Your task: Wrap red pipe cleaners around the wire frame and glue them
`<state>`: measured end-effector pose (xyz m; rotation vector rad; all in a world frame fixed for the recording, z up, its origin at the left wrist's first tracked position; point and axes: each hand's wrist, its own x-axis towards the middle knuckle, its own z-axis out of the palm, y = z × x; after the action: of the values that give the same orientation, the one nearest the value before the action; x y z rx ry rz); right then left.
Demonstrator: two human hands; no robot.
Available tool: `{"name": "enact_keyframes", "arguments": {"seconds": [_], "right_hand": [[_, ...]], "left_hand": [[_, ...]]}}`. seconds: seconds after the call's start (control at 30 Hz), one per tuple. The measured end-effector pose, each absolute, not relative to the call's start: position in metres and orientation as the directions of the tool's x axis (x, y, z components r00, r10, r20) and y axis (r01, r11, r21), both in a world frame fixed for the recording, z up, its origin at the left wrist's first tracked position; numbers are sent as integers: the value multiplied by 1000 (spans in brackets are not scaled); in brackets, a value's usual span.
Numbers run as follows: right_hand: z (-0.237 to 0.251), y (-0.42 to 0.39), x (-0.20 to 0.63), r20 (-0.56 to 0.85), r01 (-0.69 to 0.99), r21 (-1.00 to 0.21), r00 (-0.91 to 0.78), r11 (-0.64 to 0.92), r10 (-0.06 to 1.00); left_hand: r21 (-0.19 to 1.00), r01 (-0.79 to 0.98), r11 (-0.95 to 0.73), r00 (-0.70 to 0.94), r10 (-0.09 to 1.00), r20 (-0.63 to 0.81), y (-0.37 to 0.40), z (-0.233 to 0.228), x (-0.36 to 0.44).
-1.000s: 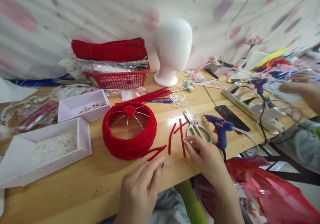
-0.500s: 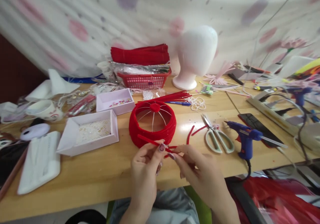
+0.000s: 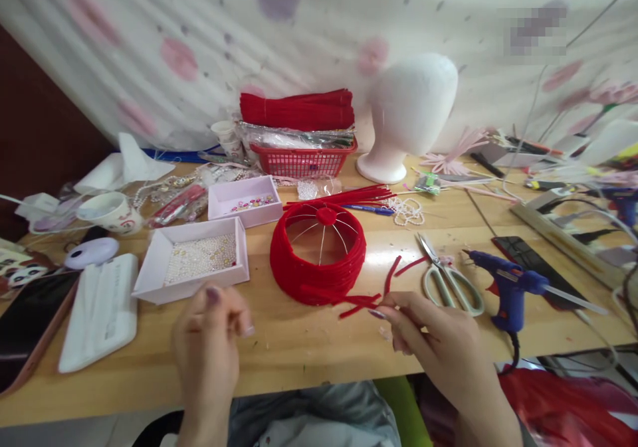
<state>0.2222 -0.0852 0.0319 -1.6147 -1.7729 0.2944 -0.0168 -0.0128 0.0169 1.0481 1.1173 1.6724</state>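
While the right hand (image 3: 438, 341) pinches the near end of a short red chenille stem (image 3: 361, 303) between thumb and forefinger, the rest of that stem lies flat on the bench (image 3: 279, 347), running away from the grip toward the foot of the red wrapped frame (image 3: 318, 253) — a placement that keeps the loose piece close to the work it matches. The left hand (image 3: 212, 337) hovers off to the far side of the grip, fingers curled loosely; it is blurred, and it seems to hold nothing. Beyond the grip and slightly outward lie more cut red pieces (image 3: 393, 271), then the scissors (image 3: 448, 277) and the blue glue gun (image 3: 508, 287), all within easy reach of the working hand.

The frame itself is a round, low drum — its wall wound solid with fuzzy red stems, its top left open with thin wire spokes meeting at a small red hub (image 3: 326, 216). It sits upright on the bench, just past the pinched stem.
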Motion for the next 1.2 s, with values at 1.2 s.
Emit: {"name": "enact_keyframes", "arguments": {"seconds": [1.2], "right_hand": [[25, -103, 225, 563, 867, -381, -57, 321, 824]], "left_hand": [[856, 361, -369, -134, 888, 440, -2, -1, 3]]}}
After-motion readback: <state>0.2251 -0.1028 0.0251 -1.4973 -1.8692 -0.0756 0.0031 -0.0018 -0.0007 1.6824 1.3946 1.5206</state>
